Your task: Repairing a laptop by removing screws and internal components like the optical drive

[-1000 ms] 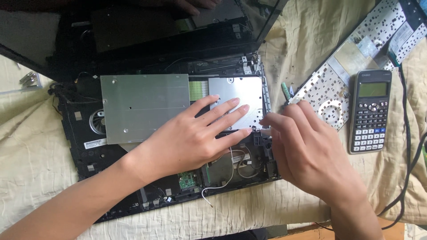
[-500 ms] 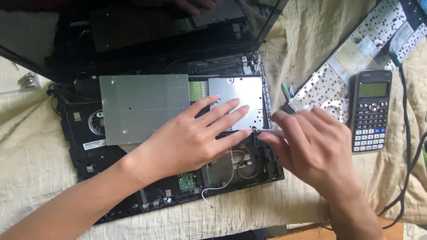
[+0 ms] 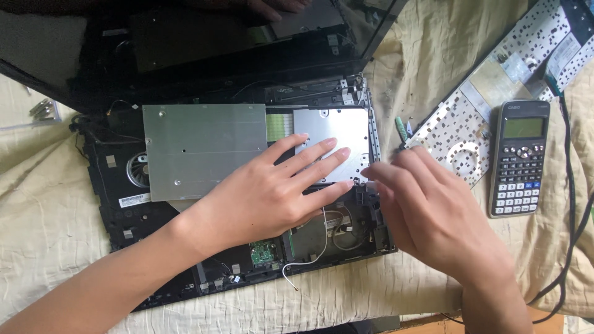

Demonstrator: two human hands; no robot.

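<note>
1. broadly, the cream cloth (image 3: pixel 55 247) covers the whole work surface, rumpled, with everything lying on it.
2. the opened laptop (image 3: pixel 111 204) lies on the cloth left of centre, its keyboard cover off, its dark screen (image 3: pixel 185 37) tipped back at the top. nothing about it has shifted against the earlier frames.
3. inside the laptop's black tray sit a large silver shield plate (image 3: pixel 198 148) on the left, a smaller silver drive plate (image 3: pixel 334 133) to its right, a round fan (image 3: pixel 137 170) at the left edge, a small green circuit board (image 3: pixel 263 252) near the front, and a loose white wire (image 3: pixel 309 260) trailing out over the front rim.
4. the removed keyboard panel (image 3: pixel 495 93) lies face down and slanted at upper right, just beside a dark calculator (image 3: pixel 518 158); a black cable (image 3: pixel 572 204) runs down the right side.
5. the left hand (image 3: pixel 272 192) rests flat, fingers spread, over the drive plate's lower edge, as it did a second ago.
6. the right hand (image 3: pixel 433 210) has slid slightly left since then; its fingertips are bunched together at the drive plate's lower right corner, but whether they pinch anything cannot be told.
</note>
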